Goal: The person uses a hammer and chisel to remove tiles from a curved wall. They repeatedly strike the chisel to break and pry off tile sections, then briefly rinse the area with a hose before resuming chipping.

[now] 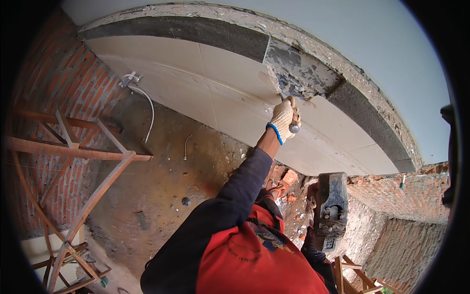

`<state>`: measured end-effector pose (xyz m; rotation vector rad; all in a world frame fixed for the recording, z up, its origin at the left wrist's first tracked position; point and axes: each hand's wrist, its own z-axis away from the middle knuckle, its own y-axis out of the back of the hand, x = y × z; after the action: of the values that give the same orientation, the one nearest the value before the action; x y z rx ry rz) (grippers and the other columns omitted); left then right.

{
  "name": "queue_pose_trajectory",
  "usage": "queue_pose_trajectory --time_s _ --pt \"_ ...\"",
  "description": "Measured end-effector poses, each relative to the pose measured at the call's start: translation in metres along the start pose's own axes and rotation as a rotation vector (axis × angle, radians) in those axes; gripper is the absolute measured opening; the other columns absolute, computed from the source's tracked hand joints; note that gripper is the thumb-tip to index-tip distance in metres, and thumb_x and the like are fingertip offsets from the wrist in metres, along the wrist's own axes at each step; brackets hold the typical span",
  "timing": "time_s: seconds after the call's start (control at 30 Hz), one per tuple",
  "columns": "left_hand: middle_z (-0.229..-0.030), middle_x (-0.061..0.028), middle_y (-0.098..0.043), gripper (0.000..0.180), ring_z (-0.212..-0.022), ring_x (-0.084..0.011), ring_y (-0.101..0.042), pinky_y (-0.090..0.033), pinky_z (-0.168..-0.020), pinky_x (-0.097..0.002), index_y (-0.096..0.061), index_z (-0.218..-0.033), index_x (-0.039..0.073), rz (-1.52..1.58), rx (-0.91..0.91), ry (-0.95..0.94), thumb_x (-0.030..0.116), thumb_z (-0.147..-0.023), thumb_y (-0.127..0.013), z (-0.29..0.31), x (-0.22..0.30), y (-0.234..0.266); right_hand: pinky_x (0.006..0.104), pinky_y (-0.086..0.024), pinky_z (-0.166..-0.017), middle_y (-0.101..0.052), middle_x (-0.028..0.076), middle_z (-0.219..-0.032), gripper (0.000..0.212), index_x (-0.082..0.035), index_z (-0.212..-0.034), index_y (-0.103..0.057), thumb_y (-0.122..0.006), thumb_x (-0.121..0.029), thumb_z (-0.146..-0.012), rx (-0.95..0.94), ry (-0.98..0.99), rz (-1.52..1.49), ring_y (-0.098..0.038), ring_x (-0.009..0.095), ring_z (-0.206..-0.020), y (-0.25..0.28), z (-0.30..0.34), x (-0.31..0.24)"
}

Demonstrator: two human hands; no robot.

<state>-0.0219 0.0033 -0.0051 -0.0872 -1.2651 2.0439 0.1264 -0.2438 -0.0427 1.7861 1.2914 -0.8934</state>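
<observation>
My left hand [283, 119], in a cream knitted glove with a blue cuff, is closed round a metal chisel [293, 129]. Its round butt end sticks out below my fist, and its other end points into a broken, rough patch [296, 87] at the edge of the pale tiled wall [235, 103]. To the right, a dark, worn, block-shaped tool [333, 208] is held up close to the camera; its exact kind cannot be made out. Behind it my right hand [311, 195] grips it, mostly hidden by the tool and shadow.
Dark grey edging tiles [205, 32] run along the wall's top. A tap with a white hose [149, 110] sits at the left. Wooden trusses [93, 152] stand beside a brick wall [54, 63]. Brick rubble [290, 177] lies by my feet on the wet, dirty floor [161, 171].
</observation>
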Motion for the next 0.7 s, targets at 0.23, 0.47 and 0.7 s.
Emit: queue_pose_trajectory --time_s 0.23,0.47,0.7 --pt "-0.053 0.0029 -0.036 0.022 -0.041 -0.0108 -0.036 -0.03 -0.038 -0.0287 -0.042 -0.072 0.018 -0.075 -0.045 -0.047 0.018 -0.094 -0.036 -0.014 -0.003 0.004 0.0302 -0.044 -0.054 -0.055 0.006 -0.062 0.007 -0.001 -0.075 -0.057 -0.058 -0.005 -0.07 -0.127 -0.276 0.51 -0.053 0.016 -0.053 -0.046 -0.045 0.038" --pt "-0.051 0.0044 -0.034 0.024 -0.039 -0.0095 -0.034 -0.024 -0.034 -0.0264 -0.042 -0.068 0.02 0.044 -0.067 0.024 0.019 -0.092 -0.036 -0.011 0.003 0.006 0.0252 -0.04 -0.052 -0.051 0.003 -0.065 0.013 0.0 -0.083 -0.053 -0.058 -0.007 -0.073 0.063 -0.441 -0.106 -0.046 0.013 -0.057 -0.039 -0.019 -0.002" --pt "-0.052 0.0049 -0.036 0.022 -0.039 -0.0072 -0.033 -0.027 -0.037 -0.0236 -0.044 -0.071 0.02 -0.019 -0.009 0.017 0.02 -0.092 -0.039 -0.006 0.003 0.002 0.0291 -0.043 -0.047 -0.055 0.005 -0.06 0.008 -0.001 -0.077 -0.057 -0.061 -0.006 -0.071 -0.023 0.154 0.159 -0.053 0.018 -0.051 -0.042 -0.038 0.061"
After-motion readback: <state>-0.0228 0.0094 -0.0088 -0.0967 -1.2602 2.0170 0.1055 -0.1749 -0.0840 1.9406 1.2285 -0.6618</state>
